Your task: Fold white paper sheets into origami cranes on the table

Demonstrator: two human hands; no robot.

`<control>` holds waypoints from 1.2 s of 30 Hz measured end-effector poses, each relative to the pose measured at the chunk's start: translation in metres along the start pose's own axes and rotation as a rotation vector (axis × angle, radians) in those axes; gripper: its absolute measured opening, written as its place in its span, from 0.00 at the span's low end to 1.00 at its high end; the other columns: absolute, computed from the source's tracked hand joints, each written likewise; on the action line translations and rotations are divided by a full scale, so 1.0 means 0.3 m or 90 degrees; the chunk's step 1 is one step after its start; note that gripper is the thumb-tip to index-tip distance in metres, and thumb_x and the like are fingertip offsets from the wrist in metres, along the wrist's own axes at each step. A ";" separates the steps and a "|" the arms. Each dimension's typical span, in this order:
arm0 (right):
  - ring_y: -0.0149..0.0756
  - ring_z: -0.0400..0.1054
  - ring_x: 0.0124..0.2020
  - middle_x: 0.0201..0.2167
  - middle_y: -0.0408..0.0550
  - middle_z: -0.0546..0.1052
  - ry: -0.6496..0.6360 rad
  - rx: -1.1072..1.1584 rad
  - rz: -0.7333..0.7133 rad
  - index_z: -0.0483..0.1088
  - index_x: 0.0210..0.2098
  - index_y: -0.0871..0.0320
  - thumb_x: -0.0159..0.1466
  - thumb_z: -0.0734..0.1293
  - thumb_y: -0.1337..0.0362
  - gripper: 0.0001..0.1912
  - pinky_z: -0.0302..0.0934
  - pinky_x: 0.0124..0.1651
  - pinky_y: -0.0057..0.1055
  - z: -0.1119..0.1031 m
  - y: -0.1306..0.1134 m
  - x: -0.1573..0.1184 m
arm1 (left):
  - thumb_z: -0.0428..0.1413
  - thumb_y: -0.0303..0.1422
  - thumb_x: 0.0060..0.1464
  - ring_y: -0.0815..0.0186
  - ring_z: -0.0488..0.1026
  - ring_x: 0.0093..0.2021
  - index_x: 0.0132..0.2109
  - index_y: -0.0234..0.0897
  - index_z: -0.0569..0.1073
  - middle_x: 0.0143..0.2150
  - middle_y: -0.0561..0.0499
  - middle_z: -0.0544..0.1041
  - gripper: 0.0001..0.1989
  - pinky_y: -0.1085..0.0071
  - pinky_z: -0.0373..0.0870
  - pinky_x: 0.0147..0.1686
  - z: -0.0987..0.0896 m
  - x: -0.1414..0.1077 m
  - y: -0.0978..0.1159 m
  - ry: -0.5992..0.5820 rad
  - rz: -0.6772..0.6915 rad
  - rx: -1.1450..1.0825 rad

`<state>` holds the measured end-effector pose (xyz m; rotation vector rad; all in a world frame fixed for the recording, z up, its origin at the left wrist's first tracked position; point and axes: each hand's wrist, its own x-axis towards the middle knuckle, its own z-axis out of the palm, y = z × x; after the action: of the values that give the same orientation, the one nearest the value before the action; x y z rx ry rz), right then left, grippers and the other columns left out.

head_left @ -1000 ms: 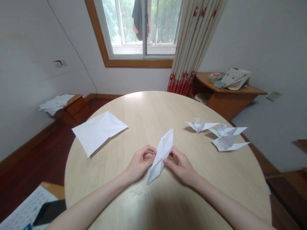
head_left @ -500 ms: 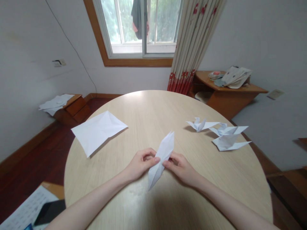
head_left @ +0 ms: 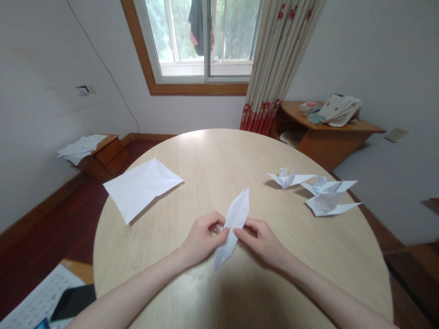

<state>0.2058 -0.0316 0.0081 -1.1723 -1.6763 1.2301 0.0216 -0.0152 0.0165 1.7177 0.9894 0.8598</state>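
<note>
A narrow folded white paper (head_left: 237,210) is held slanted over the near middle of the round table (head_left: 219,151), its upper tip pointing away and to the right. My left hand (head_left: 206,235) pinches its left edge, thumb on top and fingers behind. On the right edge, my right hand (head_left: 262,240) grips it the same way, the two thumbs close together at its middle. The lower end hangs toward me and looks slightly blurred.
A creased white sheet (head_left: 142,187) lies at the table's left. Several folded paper birds (head_left: 286,179) stand at the right. At lower left, a dark phone (head_left: 73,301) rests beside a printed sheet (head_left: 37,292).
The left thumb has shifted slightly right across the folded paper, and the paper's lower part has turned a little and looks narrower. Both hands keep their hold.
</note>
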 end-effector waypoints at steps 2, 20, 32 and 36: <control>0.31 0.59 0.24 0.21 0.42 0.67 0.008 0.005 0.012 0.69 0.27 0.60 0.62 0.63 0.54 0.15 0.53 0.27 0.28 0.006 -0.005 -0.003 | 0.53 0.34 0.53 0.67 0.67 0.31 0.31 0.35 0.72 0.30 0.50 0.72 0.07 0.72 0.63 0.33 0.004 -0.005 0.007 0.028 0.034 0.053; 0.31 0.60 0.24 0.22 0.42 0.68 0.075 0.078 0.072 0.71 0.31 0.60 0.58 0.65 0.54 0.15 0.56 0.28 0.28 0.029 -0.028 -0.003 | 0.51 0.34 0.61 0.64 0.68 0.39 0.36 0.37 0.70 0.36 0.48 0.70 0.07 0.69 0.64 0.41 0.017 -0.024 0.017 0.037 0.157 0.079; 0.32 0.62 0.26 0.24 0.44 0.70 0.004 0.073 0.011 0.69 0.28 0.59 0.62 0.63 0.53 0.15 0.57 0.30 0.29 0.011 -0.033 -0.006 | 0.63 0.37 0.47 0.68 0.63 0.29 0.30 0.37 0.66 0.28 0.55 0.68 0.13 0.72 0.59 0.32 0.026 -0.004 -0.004 0.085 -0.039 0.036; 0.33 0.62 0.26 0.25 0.44 0.71 0.059 0.090 0.066 0.70 0.31 0.60 0.59 0.65 0.50 0.17 0.57 0.29 0.30 0.018 -0.009 0.004 | 0.60 0.33 0.48 0.69 0.64 0.29 0.31 0.36 0.70 0.30 0.53 0.70 0.06 0.73 0.60 0.31 0.021 -0.006 0.007 0.041 0.013 0.023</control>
<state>0.1997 -0.0325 0.0094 -1.2225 -1.4518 1.3142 0.0269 -0.0197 0.0164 1.7436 1.0371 0.9203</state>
